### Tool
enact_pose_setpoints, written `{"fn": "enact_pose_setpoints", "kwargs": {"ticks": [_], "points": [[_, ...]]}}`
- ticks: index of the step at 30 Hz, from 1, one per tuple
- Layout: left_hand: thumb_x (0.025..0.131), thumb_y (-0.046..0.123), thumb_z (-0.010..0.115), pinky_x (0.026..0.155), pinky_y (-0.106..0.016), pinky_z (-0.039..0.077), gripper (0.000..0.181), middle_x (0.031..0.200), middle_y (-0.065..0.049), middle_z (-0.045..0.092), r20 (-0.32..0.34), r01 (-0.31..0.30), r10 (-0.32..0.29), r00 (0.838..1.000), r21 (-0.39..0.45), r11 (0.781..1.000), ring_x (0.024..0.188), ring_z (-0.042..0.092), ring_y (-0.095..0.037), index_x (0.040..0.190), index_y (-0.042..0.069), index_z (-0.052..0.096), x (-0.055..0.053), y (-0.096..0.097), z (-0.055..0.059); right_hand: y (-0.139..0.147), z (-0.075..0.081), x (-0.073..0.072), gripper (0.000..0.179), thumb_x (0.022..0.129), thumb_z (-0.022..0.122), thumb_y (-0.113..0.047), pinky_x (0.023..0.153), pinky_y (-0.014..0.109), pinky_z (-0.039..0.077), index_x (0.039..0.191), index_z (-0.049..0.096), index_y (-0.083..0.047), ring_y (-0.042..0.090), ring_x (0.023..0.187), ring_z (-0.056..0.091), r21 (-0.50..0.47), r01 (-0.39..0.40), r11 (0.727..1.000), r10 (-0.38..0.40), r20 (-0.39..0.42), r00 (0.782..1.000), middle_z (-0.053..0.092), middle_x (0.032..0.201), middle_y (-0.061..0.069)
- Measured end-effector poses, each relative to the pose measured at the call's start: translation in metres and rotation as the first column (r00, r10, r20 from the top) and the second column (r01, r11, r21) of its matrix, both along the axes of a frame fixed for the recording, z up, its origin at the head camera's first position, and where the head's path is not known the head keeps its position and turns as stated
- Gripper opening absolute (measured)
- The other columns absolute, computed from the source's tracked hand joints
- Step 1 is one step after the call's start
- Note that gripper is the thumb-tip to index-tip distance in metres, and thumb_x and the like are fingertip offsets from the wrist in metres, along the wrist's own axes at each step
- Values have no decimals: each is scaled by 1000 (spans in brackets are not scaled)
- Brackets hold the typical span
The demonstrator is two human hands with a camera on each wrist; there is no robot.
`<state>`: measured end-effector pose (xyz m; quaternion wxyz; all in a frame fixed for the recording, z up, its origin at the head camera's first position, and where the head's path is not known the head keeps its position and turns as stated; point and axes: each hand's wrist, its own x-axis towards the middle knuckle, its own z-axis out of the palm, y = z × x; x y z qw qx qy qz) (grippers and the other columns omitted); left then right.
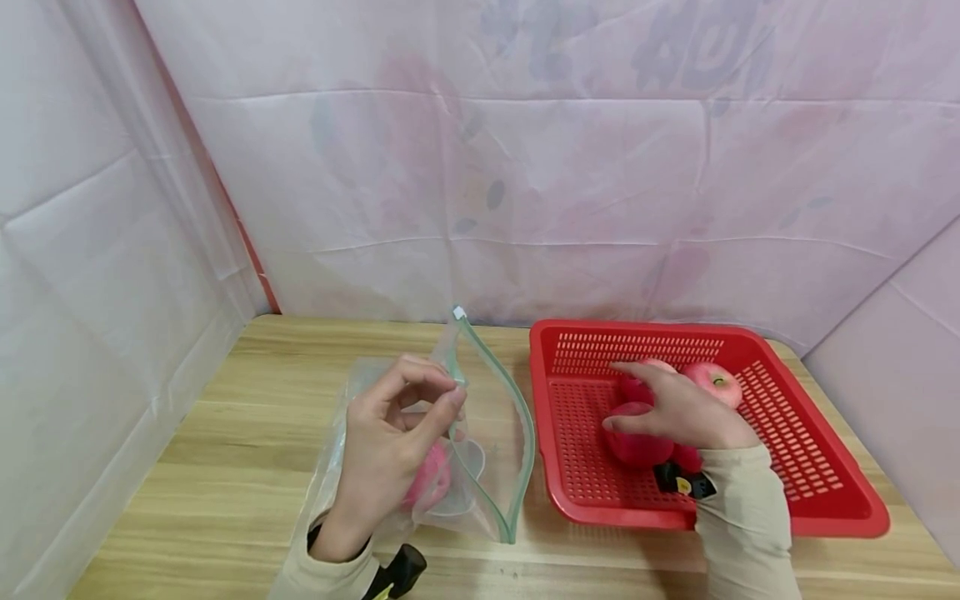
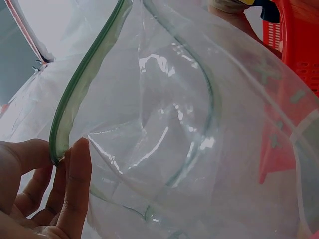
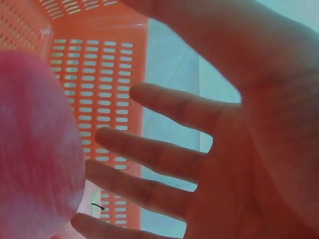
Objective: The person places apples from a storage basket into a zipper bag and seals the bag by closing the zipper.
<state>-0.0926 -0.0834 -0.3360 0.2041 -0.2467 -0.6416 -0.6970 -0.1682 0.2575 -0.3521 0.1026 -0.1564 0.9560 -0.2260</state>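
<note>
My left hand (image 1: 386, 446) pinches the green zip rim of a clear slider bag (image 1: 520, 400) between thumb and fingers, and the bag's mouth gapes wide. Inside or behind its clear film, a pink object (image 1: 429, 479) shows low down. In the left wrist view the fingertips grip the green zip strip (image 2: 82, 74). My right hand (image 1: 682, 408) is over the red basket, fingers spread and extended, around a red apple (image 1: 637, 446). The right wrist view has that hand's fingers straight beside a large apple (image 3: 37, 149), with a gap between them.
The red plastic basket (image 1: 551, 467) with slotted walls stands to the right of the bag and holds several apples, among them a pale pink apple (image 1: 716, 383) at the back. A wooden table (image 1: 202, 467) lies beneath. Printed cloth (image 1: 570, 192) hangs behind it.
</note>
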Motion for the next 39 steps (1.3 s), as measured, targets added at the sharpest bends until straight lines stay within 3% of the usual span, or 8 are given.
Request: {"fn": "enact_pose_setpoints", "kwargs": {"ticks": [8, 21, 27, 33, 39], "points": [[90, -12, 68, 54, -29, 61, 14, 96, -3, 63, -5, 3, -3, 1000, -1, 1000, 76, 67, -13, 100, -3, 67, 0, 0, -1, -2, -7, -1, 87, 76, 89, -44, 97, 55, 53, 143, 53, 0, 38, 117, 59, 27, -17, 999, 17, -18, 1000, 62, 131, 24], [91, -10, 68, 55, -28, 61, 12, 96, -6, 63, 1, 8, -8, 1000, 5, 1000, 75, 67, -13, 99, -3, 66, 0, 0, 0, -7, -13, -4, 86, 73, 90, -43, 86, 50, 58, 141, 56, -4, 30, 98, 63, 137, 3, 991, -10, 56, 998, 67, 120, 19], [93, -3, 70, 55, -29, 61, 7, 94, -16, 62, 16, 11, -11, 1000, 5, 1000, 76, 67, -13, 99, -1, 66, -1, 0, 0, -10, -16, -8, 85, 72, 90, -41, 83, 46, 59, 140, 57, -4, 22, 88, 64, 185, -37, 982, 20, 92, 996, 70, 107, 11], [92, -5, 70, 54, -31, 61, 9, 94, -15, 62, 26, 19, -19, 999, 4, 1000, 76, 67, -13, 99, -1, 66, -1, 0, 0, -13, -19, -9, 82, 71, 92, -35, 80, 40, 57, 138, 58, -3, 18, 86, 61, 196, -81, 977, 59, 116, 991, 70, 98, 2], [91, -7, 70, 55, -32, 61, 11, 94, -14, 62, 34, 20, -20, 999, 4, 1000, 76, 67, -13, 99, -1, 66, 0, 1, 1, -16, -19, -7, 79, 67, 94, -32, 82, 46, 58, 133, 61, -4, 28, 96, 62, 220, -106, 970, 91, 78, 993, 69, 107, 12]]}}
